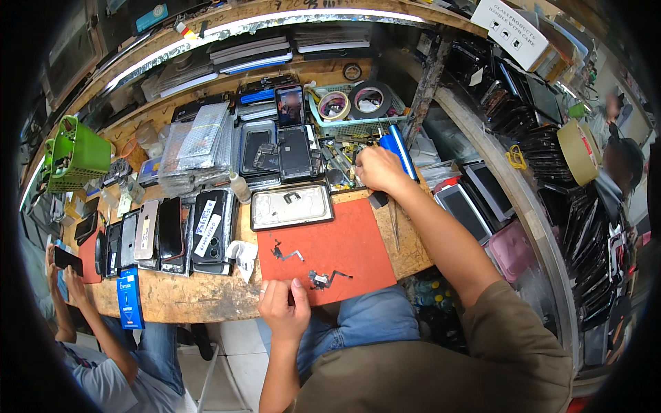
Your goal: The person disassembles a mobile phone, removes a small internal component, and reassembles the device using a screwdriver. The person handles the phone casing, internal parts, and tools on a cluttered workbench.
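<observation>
My left hand [286,306] rests curled at the front edge of the red mat [323,234], its thumb up; whatever it may hold is hidden. On the mat lie two small dark flex-cable parts [289,253] [323,279]. My right hand [375,165] reaches into a tray of small tools and parts [339,157], beside a blue cylinder [401,155], its fingers bent over something I cannot make out. Tweezers [391,227] lie under my right forearm. An open case with a pale interior [289,201] holds small dark pieces behind the mat.
Stacked phones [172,234], bubble-wrap sleeves [196,151] and a small bottle [239,186] stand left. A blue package [129,299] lies at the bench edge. A basket of tape rolls [323,117] stands behind; devices crowd the right shelves [496,193]. A co-worker's hands [72,282] hold a phone at far left.
</observation>
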The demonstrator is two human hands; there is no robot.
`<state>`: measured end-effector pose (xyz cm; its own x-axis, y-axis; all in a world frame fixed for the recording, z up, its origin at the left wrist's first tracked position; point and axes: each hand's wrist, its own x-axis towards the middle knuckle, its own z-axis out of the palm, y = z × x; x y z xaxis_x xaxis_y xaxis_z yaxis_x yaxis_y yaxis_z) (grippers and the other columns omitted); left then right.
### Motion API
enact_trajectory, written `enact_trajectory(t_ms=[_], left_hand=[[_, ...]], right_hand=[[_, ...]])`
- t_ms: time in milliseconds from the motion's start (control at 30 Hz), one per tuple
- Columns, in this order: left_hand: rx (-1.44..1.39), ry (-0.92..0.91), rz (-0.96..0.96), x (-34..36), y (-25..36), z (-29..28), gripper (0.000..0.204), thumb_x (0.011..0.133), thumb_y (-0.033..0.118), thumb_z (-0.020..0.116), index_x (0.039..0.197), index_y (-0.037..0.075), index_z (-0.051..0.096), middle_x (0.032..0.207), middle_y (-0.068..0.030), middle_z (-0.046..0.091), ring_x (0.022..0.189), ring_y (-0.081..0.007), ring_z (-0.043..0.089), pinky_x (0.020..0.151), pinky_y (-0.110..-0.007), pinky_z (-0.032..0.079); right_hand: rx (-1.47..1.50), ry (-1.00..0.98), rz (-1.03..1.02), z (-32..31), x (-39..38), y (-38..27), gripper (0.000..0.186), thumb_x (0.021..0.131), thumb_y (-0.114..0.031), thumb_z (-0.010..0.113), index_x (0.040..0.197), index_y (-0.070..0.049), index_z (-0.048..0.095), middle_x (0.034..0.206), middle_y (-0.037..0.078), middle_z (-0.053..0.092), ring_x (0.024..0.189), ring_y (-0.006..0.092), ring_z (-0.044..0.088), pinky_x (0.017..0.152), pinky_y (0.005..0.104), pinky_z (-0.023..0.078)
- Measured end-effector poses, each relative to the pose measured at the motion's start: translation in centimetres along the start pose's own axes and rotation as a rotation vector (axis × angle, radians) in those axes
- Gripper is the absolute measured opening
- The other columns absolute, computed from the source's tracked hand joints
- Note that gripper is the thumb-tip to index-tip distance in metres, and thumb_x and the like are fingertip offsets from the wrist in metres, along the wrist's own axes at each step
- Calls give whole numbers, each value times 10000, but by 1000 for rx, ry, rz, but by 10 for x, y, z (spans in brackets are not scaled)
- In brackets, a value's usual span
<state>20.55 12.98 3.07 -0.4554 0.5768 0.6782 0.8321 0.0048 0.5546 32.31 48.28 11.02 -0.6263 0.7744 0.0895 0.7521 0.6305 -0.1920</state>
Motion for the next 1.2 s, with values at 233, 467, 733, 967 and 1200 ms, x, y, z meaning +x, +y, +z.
enact_trajectory(t_ms=[233, 467, 733, 967, 1200], left_hand=[[-73, 37, -28, -1, 1, 0, 184, 1019, 55, 751, 858, 29, 665, 769, -143, 603, 702, -354, 575, 654, -480, 426], [-95, 13, -80, 3, 1, -2, 153, 1009, 67, 767, 878, 35, 693, 808, -144, 670, 723, -370, 623, 672, -488, 496], [-517, -79, -457, 19, 25, -3, 103, 1072, 97, 802, 1044, 0, 786, 898, -91, 758, 808, -179, 718, 703, -350, 549], [-471, -195, -369, 19, 30, 1, 63, 1071, 72, 791, 1079, 10, 792, 960, -135, 779, 851, -258, 764, 756, -382, 591], [59, -200, -224, 90, -19, 5, 264, 1088, 299, 753, 1187, 56, 777, 1049, -178, 796, 999, -412, 771, 901, -536, 597]], right_hand=[[-61, -52, 160, 1, 15, -20, 295, 948, -255, 808, 1093, -5, 870, 1177, 252, 847, 1140, 426, 822, 976, 530, 653], [-117, 27, 127, -59, -14, -13, 327, 1043, -295, 725, 1012, 2, 859, 1103, 276, 835, 1084, 463, 811, 929, 552, 632], [669, -133, -543, -39, -143, -54, 165, 1084, -194, 782, 1085, -32, 752, 918, 99, 745, 787, 231, 708, 739, 394, 567], [1016, -179, -270, 0, -203, -92, 101, 1105, -93, 744, 1168, -16, 730, 966, 103, 750, 800, 179, 718, 703, 370, 555], [766, 127, -221, 7, -210, -67, 122, 1089, -125, 751, 1063, -12, 716, 971, 191, 745, 885, 404, 762, 756, 477, 578]])
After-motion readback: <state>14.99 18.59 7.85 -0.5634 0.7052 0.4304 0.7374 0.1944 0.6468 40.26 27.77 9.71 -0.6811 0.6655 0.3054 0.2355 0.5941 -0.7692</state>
